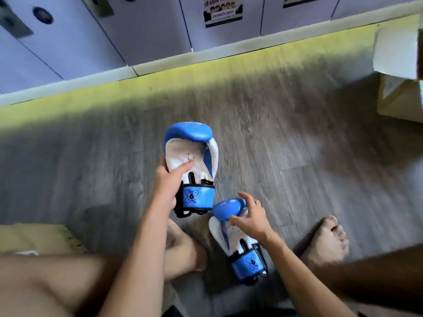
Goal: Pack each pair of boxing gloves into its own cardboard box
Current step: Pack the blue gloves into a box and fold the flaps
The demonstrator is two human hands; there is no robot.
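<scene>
Down over the grey wood floor [297, 138], both hands are busy with blue-and-white gloves. Left hand [168, 181] grips the first glove [190, 152] by the wrist, thumb laid across the white palm, fingers wrapped behind. White palm side faces the camera, blue padded tip points away toward the lockers [91, 42], and the blue cuff with its cross logo sits just right of the hand.

Right hand [251, 217] is clamped on the second glove [231, 241], fingers and thumb curled round its blue tip, cuff pointing back toward the person. That glove sits low, left of a bare foot [329, 239]; whether it rests on the floor I can't tell. The two gloves are close, cuff of the first just beside the tip of the second.

Over at the far right stands an open box [398, 99], pale flap raised, well apart from both gloves. More cardboard [34, 236] shows at lower left beside the knee, and a poster [223, 10] hangs on a locker door.
</scene>
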